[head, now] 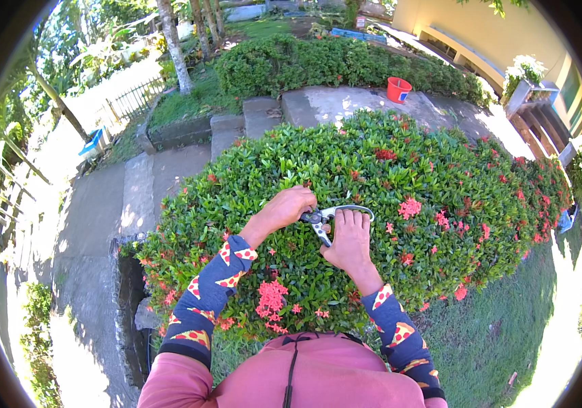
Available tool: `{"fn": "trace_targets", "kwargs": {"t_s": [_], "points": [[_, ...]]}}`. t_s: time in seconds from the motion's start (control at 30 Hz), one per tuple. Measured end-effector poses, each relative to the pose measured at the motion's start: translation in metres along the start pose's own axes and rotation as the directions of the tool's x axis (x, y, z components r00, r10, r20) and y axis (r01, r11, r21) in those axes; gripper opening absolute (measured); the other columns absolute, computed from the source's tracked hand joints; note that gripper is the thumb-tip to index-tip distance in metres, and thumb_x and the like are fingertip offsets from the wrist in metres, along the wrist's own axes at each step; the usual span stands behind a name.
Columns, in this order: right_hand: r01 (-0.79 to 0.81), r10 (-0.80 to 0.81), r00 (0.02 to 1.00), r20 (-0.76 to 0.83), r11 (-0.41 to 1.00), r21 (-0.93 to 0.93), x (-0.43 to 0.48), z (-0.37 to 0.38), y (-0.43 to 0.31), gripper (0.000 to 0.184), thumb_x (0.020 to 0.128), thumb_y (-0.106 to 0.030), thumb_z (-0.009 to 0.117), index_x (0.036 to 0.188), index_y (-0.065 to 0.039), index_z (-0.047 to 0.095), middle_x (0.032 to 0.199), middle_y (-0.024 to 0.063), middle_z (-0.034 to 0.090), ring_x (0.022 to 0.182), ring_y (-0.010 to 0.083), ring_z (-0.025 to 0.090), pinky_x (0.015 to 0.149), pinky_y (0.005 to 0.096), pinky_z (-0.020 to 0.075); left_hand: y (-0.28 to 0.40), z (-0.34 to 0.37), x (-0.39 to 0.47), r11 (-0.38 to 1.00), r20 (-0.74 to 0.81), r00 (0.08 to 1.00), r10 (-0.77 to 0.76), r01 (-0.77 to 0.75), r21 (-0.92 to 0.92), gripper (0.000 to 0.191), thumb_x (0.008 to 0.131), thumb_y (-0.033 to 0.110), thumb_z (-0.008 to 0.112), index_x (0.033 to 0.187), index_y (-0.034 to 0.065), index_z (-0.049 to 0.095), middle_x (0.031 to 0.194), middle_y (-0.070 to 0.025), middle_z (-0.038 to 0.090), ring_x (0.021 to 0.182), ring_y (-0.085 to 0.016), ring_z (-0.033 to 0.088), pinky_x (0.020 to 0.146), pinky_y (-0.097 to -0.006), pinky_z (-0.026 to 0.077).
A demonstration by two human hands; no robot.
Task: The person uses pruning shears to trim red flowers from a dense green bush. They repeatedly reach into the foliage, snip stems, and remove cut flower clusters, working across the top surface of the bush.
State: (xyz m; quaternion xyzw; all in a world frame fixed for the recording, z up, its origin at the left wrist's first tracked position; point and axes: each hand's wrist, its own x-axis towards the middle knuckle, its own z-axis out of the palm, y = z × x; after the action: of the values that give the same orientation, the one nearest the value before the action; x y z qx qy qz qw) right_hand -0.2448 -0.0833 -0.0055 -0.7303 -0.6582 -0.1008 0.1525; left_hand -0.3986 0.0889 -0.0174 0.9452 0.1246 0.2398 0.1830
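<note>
My right hand (pixel 351 239) grips a pair of pruning shears (pixel 315 218) with pale metal handles, one of them looped around the fingers. The handles are spread and the dark head of the shears points left. Just beyond that head, my left hand (pixel 287 205) has its fingers curled together, close to the blades and over the leaves. Whether a stem is pinched in those fingers is hidden. Both hands are above a dense, broad flowering hedge (pixel 270 178) with glossy green leaves. Coral-red flower clusters (pixel 271 298) dot it, including a flower cluster (pixel 409 208) to the right of the shears.
Behind the hedge, a red bucket (pixel 398 91) stands on a concrete path (pixel 316 104), before a second hedge (pixel 291 64). Concrete steps (pixel 227 133) rise at the back left. Grass (pixel 479 326) lies at the right. A concrete ledge (pixel 122 306) drops off at the left.
</note>
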Motion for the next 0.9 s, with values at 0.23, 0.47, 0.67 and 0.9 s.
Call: {"fn": "trace_targets", "kwargs": {"t_s": [0.23, 0.47, 0.67, 0.9], "points": [[0.001, -0.001, 1.000, 0.017, 1.000, 0.004, 0.007, 0.002, -0.001, 0.056, 0.064, -0.030, 0.082, 0.106, -0.001, 0.060, 0.105, 0.0139, 0.061, 0.105, 0.0324, 0.059, 0.098, 0.0472, 0.0457, -0.006, -0.003, 0.008, 1.000, 0.030, 0.999, 0.024, -0.024, 0.001, 0.009, 0.086, 0.007, 0.071, 0.094, 0.0044, 0.067, 0.092, -0.0113, 0.066, 0.097, -0.034, 0.063, 0.085, -0.0441, 0.051], [-0.012, 0.011, 1.000, 0.014, 0.997, 0.076, 0.005, 0.005, 0.001, 0.051, 0.064, -0.027, 0.082, 0.103, -0.002, 0.059, 0.099, 0.0133, 0.063, 0.100, 0.0328, 0.062, 0.089, 0.0442, 0.0505, -0.015, -0.007, 0.018, 0.997, 0.076, 0.996, 0.052, -0.047, -0.063, 0.010, 0.086, 0.007, 0.072, 0.095, 0.0043, 0.067, 0.091, -0.0116, 0.066, 0.095, -0.035, 0.064, 0.084, -0.0444, 0.051], [-0.035, 0.035, 0.997, -0.065, 0.999, 0.005, 0.011, 0.002, -0.009, 0.053, 0.062, -0.026, 0.082, 0.104, -0.002, 0.060, 0.106, 0.0146, 0.061, 0.105, 0.0334, 0.059, 0.094, 0.0441, 0.0467, -0.018, -0.007, 0.019, 0.990, 0.064, 0.995, 0.075, -0.066, -0.126, 0.011, 0.085, 0.006, 0.072, 0.095, 0.0040, 0.067, 0.090, -0.0122, 0.066, 0.093, -0.035, 0.064, 0.083, -0.0452, 0.052], [0.016, -0.016, 1.000, -0.002, 0.999, 0.041, 0.022, 0.009, -0.010, 0.044, 0.064, -0.021, 0.081, 0.099, -0.003, 0.061, 0.098, 0.0134, 0.064, 0.098, 0.0312, 0.062, 0.088, 0.0418, 0.0516, -0.019, -0.009, 0.016, 0.997, 0.070, 0.997, 0.025, -0.020, -0.073, 0.011, 0.085, 0.004, 0.071, 0.095, 0.0034, 0.067, 0.092, -0.0124, 0.067, 0.092, -0.035, 0.065, 0.081, -0.0441, 0.052]]}}
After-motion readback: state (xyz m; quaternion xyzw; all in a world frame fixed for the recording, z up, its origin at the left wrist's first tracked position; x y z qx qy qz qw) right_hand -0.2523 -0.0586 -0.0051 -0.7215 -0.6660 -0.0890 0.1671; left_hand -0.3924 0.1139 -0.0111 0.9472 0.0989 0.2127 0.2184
